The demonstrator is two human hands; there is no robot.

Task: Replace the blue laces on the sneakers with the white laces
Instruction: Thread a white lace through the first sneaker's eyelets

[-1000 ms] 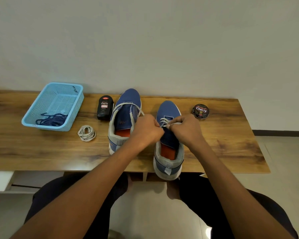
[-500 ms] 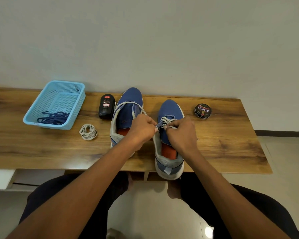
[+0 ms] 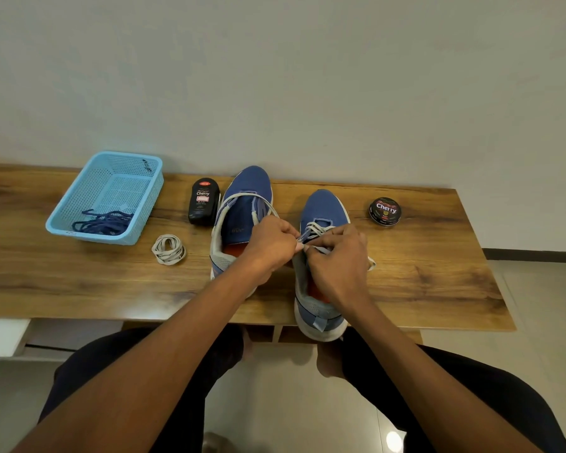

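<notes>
- The right sneaker (image 3: 321, 256) stands on the wooden worktop (image 3: 422, 273), heel at the near edge and toe pointing away toward the wall, its long axis running front to back.
- Both hands meet over its throat: the left hand (image 3: 272, 245) has its fingers curled and pinches a strand of the white lace (image 3: 316, 228), and the right hand (image 3: 337, 259) has its fingertips closed on the lace just beside it.
- The lace crosses in a few rows through the front eyelets, ahead of the knuckles.
- The left sneaker (image 3: 242, 214) sits just beside it, partly under the left wrist, toe also pointing away, with a loose pale lace looped over its opening.
- Both shoes are blue knit fabric with grey collars, white soles and orange insoles.
- A coiled white lace (image 3: 169, 250) lies flat on the wood, left of the shoes.
- The blue laces (image 3: 103, 222) lie tangled in a light-blue perforated plastic basket (image 3: 79, 204) at far left.
- A black polish bottle (image 3: 204, 201) lies beside the left shoe; a round black polish tin (image 3: 385, 211) sits to the right.
</notes>
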